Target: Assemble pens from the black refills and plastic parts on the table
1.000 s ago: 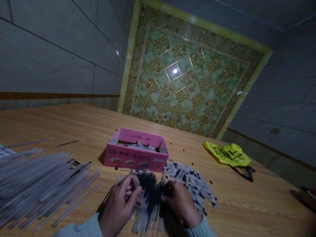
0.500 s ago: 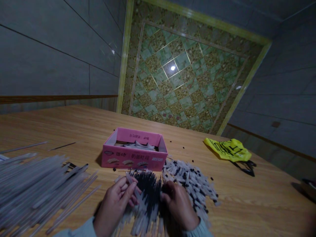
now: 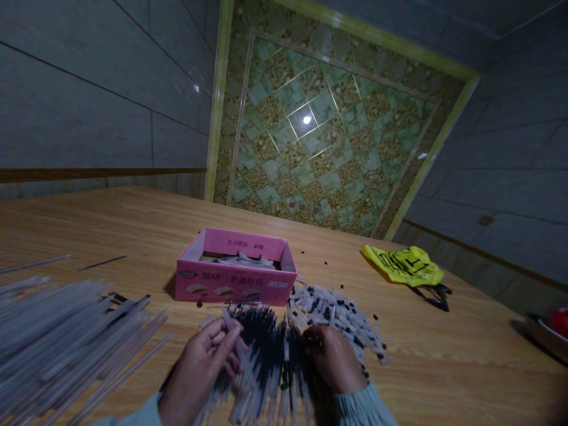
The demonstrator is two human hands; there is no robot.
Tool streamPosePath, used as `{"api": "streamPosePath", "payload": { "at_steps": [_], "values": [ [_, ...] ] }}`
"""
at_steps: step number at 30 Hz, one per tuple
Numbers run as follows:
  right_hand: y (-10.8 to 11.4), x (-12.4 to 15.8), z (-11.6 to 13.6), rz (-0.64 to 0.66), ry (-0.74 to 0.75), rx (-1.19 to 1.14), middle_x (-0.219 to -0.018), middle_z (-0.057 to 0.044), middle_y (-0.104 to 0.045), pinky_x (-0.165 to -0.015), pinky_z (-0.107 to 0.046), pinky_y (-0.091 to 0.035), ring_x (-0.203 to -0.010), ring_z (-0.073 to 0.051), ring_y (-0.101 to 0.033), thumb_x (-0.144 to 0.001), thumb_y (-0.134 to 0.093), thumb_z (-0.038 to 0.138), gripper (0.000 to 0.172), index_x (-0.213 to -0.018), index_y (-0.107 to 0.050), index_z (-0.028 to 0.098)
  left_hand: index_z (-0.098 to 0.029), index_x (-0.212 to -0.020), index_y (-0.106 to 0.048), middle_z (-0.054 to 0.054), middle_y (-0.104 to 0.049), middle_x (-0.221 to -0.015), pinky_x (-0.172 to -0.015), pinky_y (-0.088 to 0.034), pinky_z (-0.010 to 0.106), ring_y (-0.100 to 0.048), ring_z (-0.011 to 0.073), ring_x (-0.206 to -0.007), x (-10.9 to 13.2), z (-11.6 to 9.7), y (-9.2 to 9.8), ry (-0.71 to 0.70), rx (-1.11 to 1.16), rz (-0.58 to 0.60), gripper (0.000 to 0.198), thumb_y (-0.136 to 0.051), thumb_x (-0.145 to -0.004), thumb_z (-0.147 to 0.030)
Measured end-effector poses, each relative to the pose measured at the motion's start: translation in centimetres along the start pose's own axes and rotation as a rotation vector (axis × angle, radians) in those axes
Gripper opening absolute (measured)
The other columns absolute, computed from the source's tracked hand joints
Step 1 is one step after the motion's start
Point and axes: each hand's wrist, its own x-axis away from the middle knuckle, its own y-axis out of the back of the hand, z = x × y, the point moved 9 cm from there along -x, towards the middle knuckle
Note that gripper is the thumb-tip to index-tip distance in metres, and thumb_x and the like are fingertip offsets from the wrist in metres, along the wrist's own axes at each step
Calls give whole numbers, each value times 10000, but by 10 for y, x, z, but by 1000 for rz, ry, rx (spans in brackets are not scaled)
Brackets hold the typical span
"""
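My left hand (image 3: 202, 364) is closed, with a slim translucent plastic tube (image 3: 228, 319) pinched between thumb and fingers. Below and to its right lies a pile of thin black-tipped sticks (image 3: 266, 334), their pale ends toward me. My right hand (image 3: 332, 358) rests at the right side of this pile with its fingers curled in; what they hold, if anything, is hidden. Just beyond that hand spreads a heap of short whitish pieces (image 3: 331, 305) mixed with small black bits. In front of both hands stands an open pink cardboard box (image 3: 235, 284) with more pale pieces inside.
A large stack of long translucent sticks (image 3: 66, 343) covers the table's left side. A yellow plastic bag (image 3: 402, 264) with black print lies at the right, beside a dark strap-like item (image 3: 432, 296). A container with something red (image 3: 560, 322) shows at the right edge.
My right hand has shifted right, away from the black-tipped sticks, showing more of them. My left hand keeps its pinch on the tube. The view has moved slightly.
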Motion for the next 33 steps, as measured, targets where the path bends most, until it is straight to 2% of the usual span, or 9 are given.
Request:
{"api": "streamPosePath", "payload": {
  "at_steps": [10, 17, 21, 23, 25, 27, 30, 33],
  "values": [
    [-4, -1, 2, -3, 20, -9, -784, -36, -710, -640, -237, -389, -776, -197, -636, -643, -598, 122, 186, -771, -692, 220, -163, -761, -563, -4, -632, -600, -405, -458, 218, -589, 126, -462, -1, 5, 2, 40, 80, -19, 258, -561, -767, -420],
    [4, 3, 10, -15, 36, -8, -804, -37, -687, -648, -240, -381, -779, -193, -624, -674, -603, 150, 160, -796, -676, 222, -161, -779, -565, -3, -637, -602, -406, -458, 210, -586, 119, -456, -3, 7, 3, 45, 91, -10, 258, -570, -761, -419],
    [8, 5, 16, -23, 57, -26, -851, -41, -663, -665, -240, -376, -796, -191, -604, -653, -609, 135, 208, -844, -641, 210, -161, -768, -560, -4, -635, -595, -402, -455, 209, -581, 117, -450, -2, 5, 2, 49, 93, -18, 267, -572, -756, -427],
    [6, 7, 21, -21, 60, -40, -823, -41, -661, -652, -240, -372, -777, -189, -598, -672, -598, 155, 165, -829, -625, 200, -162, -767, -560, -6, -633, -587, -398, -451, 209, -577, 117, -446, -1, 3, 3, 44, 93, -29, 272, -577, -749, -432],
    [2, 10, 29, -3, 69, -59, -756, -23, -655, -623, -232, -367, -734, -178, -593, -699, -586, 194, 71, -765, -613, 201, -162, -759, -561, -7, -632, -582, -400, -449, 211, -575, 119, -443, -1, 2, 5, 39, 85, -44, 272, -579, -746, -434],
    [-5, 15, 43, 42, 105, -101, -712, 0, -644, -601, -218, -365, -703, -165, -585, -692, -592, 208, 47, -737, -607, 208, -164, -741, -560, -7, -630, -580, -407, -448, 213, -577, 120, -445, -1, 1, 7, 32, 76, -58, 266, -575, -749, -429],
    [-16, 26, 74, 143, 250, -151, -792, 5, -635, -634, -211, -375, -750, -162, -579, -654, -582, 139, 175, -797, -636, 223, -168, -733, -556, -7, -635, -601, -427, -446, 210, -581, 115, -464, -2, -1, 11, 21, 78, -83, 244, -560, -768, -410],
    [-20, 36, 99, 213, 397, -134, -884, -7, -603, -675, -210, -377, -799, -156, -575, -680, -523, 90, 281, -864, -665, 248, -173, -749, -548, -8, -636, -617, -433, -443, 210, -582, 114, -477, -2, -1, 12, 14, 80, -90, 225, -543, -784, -395]
  ]
}}
